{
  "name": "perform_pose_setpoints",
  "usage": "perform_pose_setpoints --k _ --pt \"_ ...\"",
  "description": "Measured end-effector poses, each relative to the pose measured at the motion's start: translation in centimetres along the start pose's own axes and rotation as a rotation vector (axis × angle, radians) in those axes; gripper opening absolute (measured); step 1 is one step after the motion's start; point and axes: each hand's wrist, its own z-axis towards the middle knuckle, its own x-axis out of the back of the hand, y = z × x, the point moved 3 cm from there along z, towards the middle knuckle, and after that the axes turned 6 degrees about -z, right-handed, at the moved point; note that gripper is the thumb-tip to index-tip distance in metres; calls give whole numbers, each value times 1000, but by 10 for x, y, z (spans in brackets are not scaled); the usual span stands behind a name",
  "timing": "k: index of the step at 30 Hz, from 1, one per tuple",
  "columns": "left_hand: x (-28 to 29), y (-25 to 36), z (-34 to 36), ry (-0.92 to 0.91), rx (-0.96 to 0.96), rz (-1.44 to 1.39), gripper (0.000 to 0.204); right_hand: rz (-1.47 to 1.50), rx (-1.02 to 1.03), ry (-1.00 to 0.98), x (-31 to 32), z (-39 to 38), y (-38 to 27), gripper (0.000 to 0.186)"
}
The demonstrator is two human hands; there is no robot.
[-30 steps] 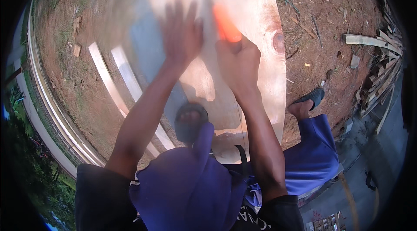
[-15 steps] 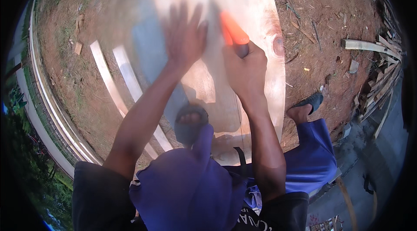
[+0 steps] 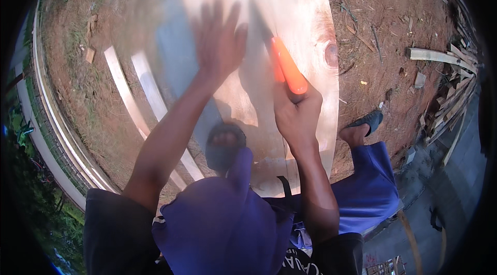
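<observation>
A pale plywood sheet (image 3: pixel 305 21) lies in front of me, with a thin dark line running lengthwise along it. My left hand (image 3: pixel 220 42) presses flat on the sheet, fingers spread. To its right, my right hand (image 3: pixel 299 112) is closed round the orange handle of a handsaw (image 3: pixel 290 68). The dark blade points away from me along the line; its far end is blurred. One sandalled foot (image 3: pixel 225 143) stands on the near part of the sheet, left of the line.
Two narrow wooden strips (image 3: pixel 124 94) lie on the bare soil at the left. My other foot, in a dark sandal (image 3: pixel 370 122), is on the ground right of the sheet. A heap of scrap wood (image 3: pixel 455 88) lies beside grey paving at the far right.
My right hand has drawn the handsaw back toward me and slightly right, so more of the orange handle shows. My left hand stays at almost the same spot on the sheet.
</observation>
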Motion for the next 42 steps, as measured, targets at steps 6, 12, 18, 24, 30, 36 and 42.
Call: perform_pose_setpoints --k 6,12,18,24,30,36,42 --pt "-1 -13 -10 -17 24 39 54 -69 26 14 30 -76 14 13" --pt "1 -6 -8 -37 16 41 54 -432 130 28 101 -192 -7 15" --pt "-6 0 0 7 -25 40 54 -43 43 27 -1 10 -8 13" --pt "-7 -13 -13 -48 28 56 56 -194 159 -3 65 -136 5 9" --pt "-8 -4 -3 -28 -24 79 57 -162 91 -26 99 -175 -19 24" --pt "-8 -2 -17 -77 -58 106 57 -109 130 41 7 1 -12 13" --pt "-11 -13 -13 -16 -47 118 58 -128 123 15 84 -164 17 7"
